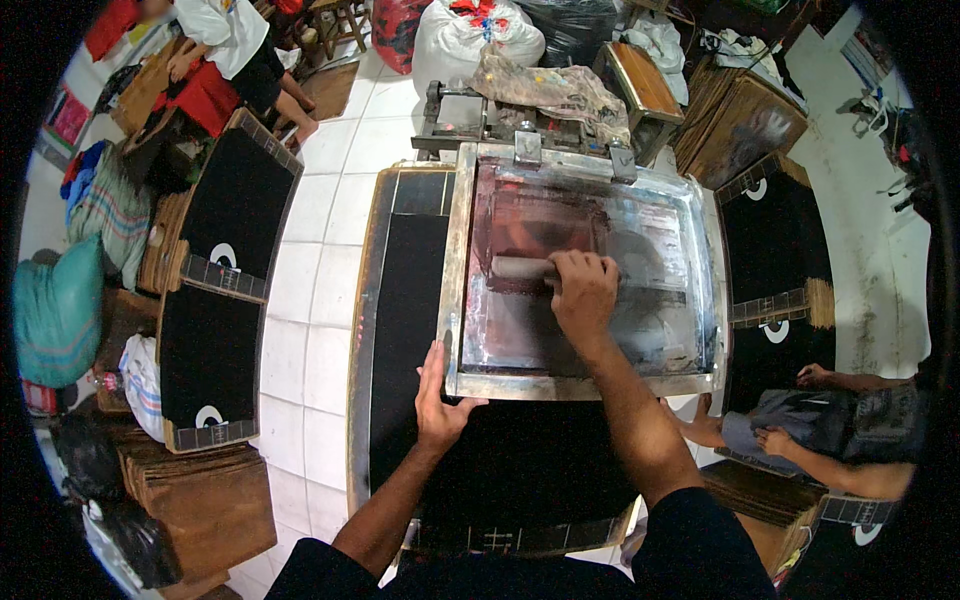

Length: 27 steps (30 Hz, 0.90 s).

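A metal screen-printing frame [586,387] with a mesh stained dark red and grey is clamped at its top to a metal hinge [530,145]. My right hand [585,290] is closed on a pale, cylindrical squeegee handle [523,266] over the reddish part of the mesh. My left hand [441,405] holds the frame's lower left corner, fingers along its side. Beneath lies a board with black fabric [520,460], partly hidden by the screen.
Black panels with white shapes [215,360] line both sides, near sacks [60,310] and stacked brown boards [200,495]. A person [230,50] is at the upper left; another person's arms [845,470] are at the lower right. A white tiled floor [295,360] runs between.
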Tool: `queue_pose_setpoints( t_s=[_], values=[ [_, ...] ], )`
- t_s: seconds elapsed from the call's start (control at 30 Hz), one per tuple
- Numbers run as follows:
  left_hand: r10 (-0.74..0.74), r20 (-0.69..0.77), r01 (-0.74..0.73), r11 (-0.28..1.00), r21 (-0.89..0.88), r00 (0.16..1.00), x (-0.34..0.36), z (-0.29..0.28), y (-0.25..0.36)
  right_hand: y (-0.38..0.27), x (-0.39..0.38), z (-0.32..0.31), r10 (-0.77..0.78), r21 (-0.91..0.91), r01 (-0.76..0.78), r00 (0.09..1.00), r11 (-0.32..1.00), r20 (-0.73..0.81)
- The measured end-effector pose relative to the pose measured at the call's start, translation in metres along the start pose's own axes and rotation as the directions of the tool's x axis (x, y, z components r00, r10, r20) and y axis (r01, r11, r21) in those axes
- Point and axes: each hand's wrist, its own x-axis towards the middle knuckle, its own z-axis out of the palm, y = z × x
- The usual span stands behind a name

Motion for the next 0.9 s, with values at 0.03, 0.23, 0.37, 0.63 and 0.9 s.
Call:
queue_pose_setpoints(
  t_s=[0.03,0.23,0.37,0.63,0.9],
  values=[
    [0.003,-0.018,-0.004,0.999,-0.045,1.0,0.0,-0.001,0.002,0.003,0.009,0.003,0.009,-0.018,-0.008,0.999,1.0,0.032],
    [0.05,-0.067,-0.059,0.988,-0.14,0.996,0.002,-0.001,0.002,0.023,0.049,0.005,-0.017,0.06,0.01,0.991,0.998,0.13],
    [0.026,-0.065,-0.034,0.992,-0.125,0.998,0.0,0.0,0.001,0.016,0.034,-0.005,-0.017,0.034,0.013,0.993,0.999,0.117],
    [-0.03,-0.059,0.022,0.99,-0.141,0.998,-0.002,-0.001,0.004,0.02,0.054,-0.01,-0.041,0.08,0.031,0.991,0.996,0.126],
    [-0.067,-0.053,0.062,0.995,-0.083,0.996,-0.001,-0.001,0.003,0.027,0.036,-0.011,-0.062,0.169,0.021,0.969,0.985,0.241]
  ],
)
